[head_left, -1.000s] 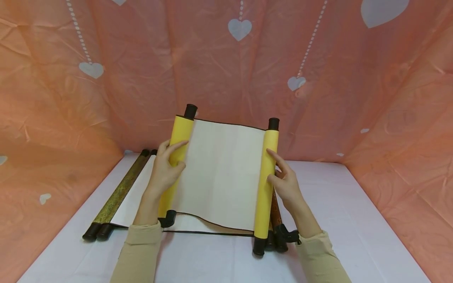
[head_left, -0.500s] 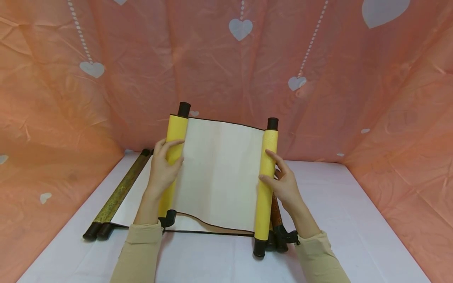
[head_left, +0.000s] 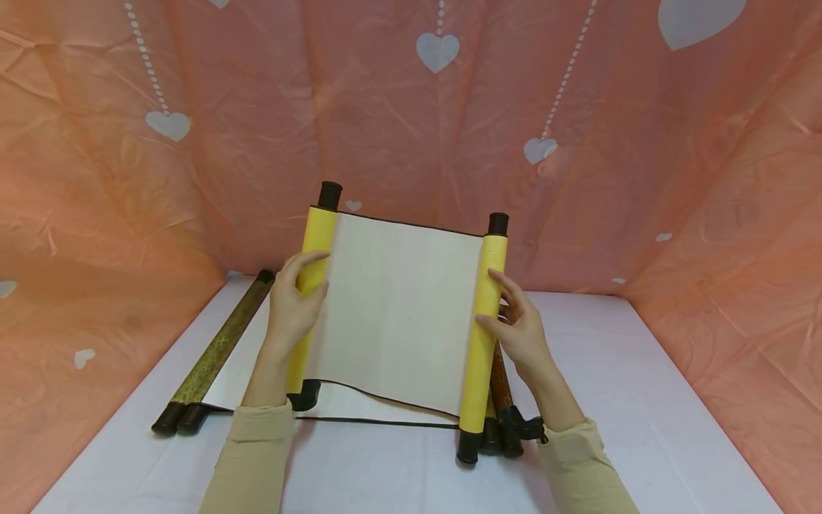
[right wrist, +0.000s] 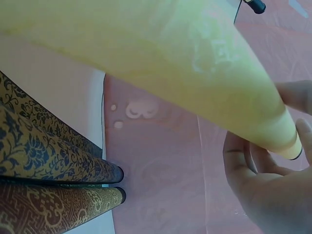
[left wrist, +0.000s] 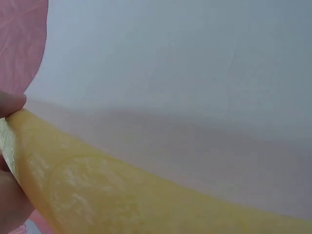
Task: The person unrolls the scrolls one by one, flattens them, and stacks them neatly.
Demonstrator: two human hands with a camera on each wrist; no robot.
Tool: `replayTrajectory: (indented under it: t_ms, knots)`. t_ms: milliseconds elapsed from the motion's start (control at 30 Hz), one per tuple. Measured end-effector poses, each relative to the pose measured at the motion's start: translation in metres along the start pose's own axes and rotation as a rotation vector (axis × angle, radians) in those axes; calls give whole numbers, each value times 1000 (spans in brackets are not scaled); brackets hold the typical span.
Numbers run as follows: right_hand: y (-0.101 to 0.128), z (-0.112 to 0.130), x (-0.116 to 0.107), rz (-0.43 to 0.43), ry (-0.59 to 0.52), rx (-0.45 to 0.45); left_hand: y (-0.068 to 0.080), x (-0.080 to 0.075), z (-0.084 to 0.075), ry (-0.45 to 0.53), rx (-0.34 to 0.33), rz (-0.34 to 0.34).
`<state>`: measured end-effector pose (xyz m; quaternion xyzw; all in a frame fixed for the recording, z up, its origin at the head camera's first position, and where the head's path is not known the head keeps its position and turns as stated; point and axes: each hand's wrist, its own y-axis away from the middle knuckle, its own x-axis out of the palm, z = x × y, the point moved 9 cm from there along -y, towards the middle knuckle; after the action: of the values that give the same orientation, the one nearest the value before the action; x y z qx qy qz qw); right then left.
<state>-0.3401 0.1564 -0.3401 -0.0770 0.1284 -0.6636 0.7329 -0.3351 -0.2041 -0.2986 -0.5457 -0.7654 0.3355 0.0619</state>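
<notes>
A scroll with white paper [head_left: 398, 307], yellow rolled ends and black knobs is held up, tilted, above the table. My left hand [head_left: 293, 310] grips its left yellow roll [head_left: 321, 232], thumb and a finger on the front side. Around the right yellow roll [head_left: 480, 364] curl the fingers of my right hand [head_left: 523, 335], with the thumb in front. The left wrist view shows the yellow roll [left wrist: 131, 200] close up, with only part of the hand at its edge. In the right wrist view, fingers [right wrist: 239, 161] wrap the far part of the yellow roll [right wrist: 165, 58].
Beneath lies another partly unrolled scroll; its white sheet [head_left: 385, 410] is mostly covered. An olive-gold patterned roll [head_left: 221, 346] lies at left. At right are a red-brown patterned roll [right wrist: 63, 207] and a blue-and-gold one [right wrist: 53, 151]. Pink cloth [head_left: 385, 143] surrounds the white table [head_left: 597, 385].
The left yellow roll has moved left and slightly up with my left hand, so more white paper shows between the rolls. My right thumb has shifted slightly on its roll.
</notes>
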Motion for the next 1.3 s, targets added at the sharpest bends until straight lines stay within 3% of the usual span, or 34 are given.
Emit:
replayTrajectory:
  t_ms: [233,533,867,1167,1300]
  knots:
    - [0,-1,-2,-3,-8,16,-1,-7,2,7,-2,-52]
    - [-1,-1,-3,-10,-45,20,-1,-10,3,19,-40,-65]
    - [-1,-1,-3,-29,-9,-6,-3,-22,8,13,-23,-168]
    - [0,0,-5,-61,10,14,-1,-30,10,29,-57,-168]
    - [0,3,-6,-52,-6,-6,-3,-31,7,33,-16,-169]
